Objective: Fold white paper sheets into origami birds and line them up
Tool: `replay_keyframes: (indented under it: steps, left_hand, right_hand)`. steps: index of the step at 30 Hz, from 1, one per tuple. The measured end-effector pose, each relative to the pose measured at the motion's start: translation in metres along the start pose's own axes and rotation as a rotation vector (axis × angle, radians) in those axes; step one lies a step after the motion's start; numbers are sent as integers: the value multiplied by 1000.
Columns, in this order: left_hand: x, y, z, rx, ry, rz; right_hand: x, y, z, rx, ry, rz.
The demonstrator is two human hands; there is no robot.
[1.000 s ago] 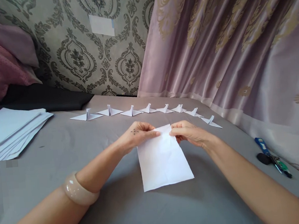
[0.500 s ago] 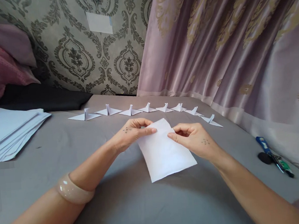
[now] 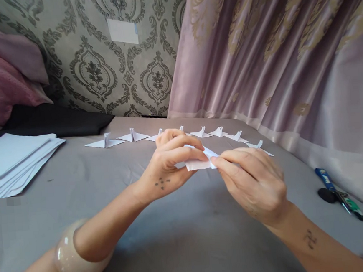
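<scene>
A white sheet of paper (image 3: 198, 165) is held up between my two hands, tilted so that only a narrow, bent part of it shows. My left hand (image 3: 174, 161) wraps around its left side, fingers over the top and thumb below. My right hand (image 3: 254, 176) pinches its right end between thumb and fingertips. Most of the sheet is hidden by my left fingers. Just behind my hands, a row of folded white paper figures (image 3: 105, 143) with flat wings and upright middles curves across the grey cloth surface (image 3: 139, 244).
A stack of white paper (image 3: 16, 159) lies at the left, before a folded black cloth (image 3: 70, 119). On the right are a blue-and-green item (image 3: 324, 177) and a dark round object (image 3: 327, 195). A pink patterned curtain (image 3: 241, 56) hangs along the right side.
The paper has gone from facing me broadly to being tilted and bent, mostly behind my fingers. My left fingers have come over its top, and my right hand has turned, now pinching its right end.
</scene>
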State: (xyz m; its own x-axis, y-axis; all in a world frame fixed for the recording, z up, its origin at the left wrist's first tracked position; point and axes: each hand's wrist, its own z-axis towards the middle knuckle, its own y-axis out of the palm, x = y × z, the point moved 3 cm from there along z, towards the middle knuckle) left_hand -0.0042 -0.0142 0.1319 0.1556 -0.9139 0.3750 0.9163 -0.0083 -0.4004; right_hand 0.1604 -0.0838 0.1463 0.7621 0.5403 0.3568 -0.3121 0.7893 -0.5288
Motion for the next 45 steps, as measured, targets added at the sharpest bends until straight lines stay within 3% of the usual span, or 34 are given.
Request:
replay_keyframes:
  steps: [2,4,9,12,15,20,28,38,45]
  left_hand:
    - [3,1,0,-23,-8,-37]
    - [4,3,-1,-46,-94,-140]
    - [-2,11,-5,-143,-568,-601]
    - [-3,13,-6,-186,-795,-795]
    - [-3,13,-6,-213,-938,-858]
    - [-4,13,-6,-229,-1042,-862]
    - [-7,14,-8,-216,-1092,-889]
    - [-8,15,-9,-204,-1097,-898]
    - [-11,17,-10,-197,-1042,-897]
  right_hand:
    - [0,0,3,-20,74,56]
    - [2,1,7,-60,241,202]
    - [10,7,11,-356,764,636]
    - [12,9,11,-508,927,757]
    - [13,10,11,-581,1013,813]
    - [12,15,8,-640,1045,845]
    - [11,17,8,-655,1053,850]
    - [11,18,10,-649,1054,828]
    - [15,19,9,-659,962,786]
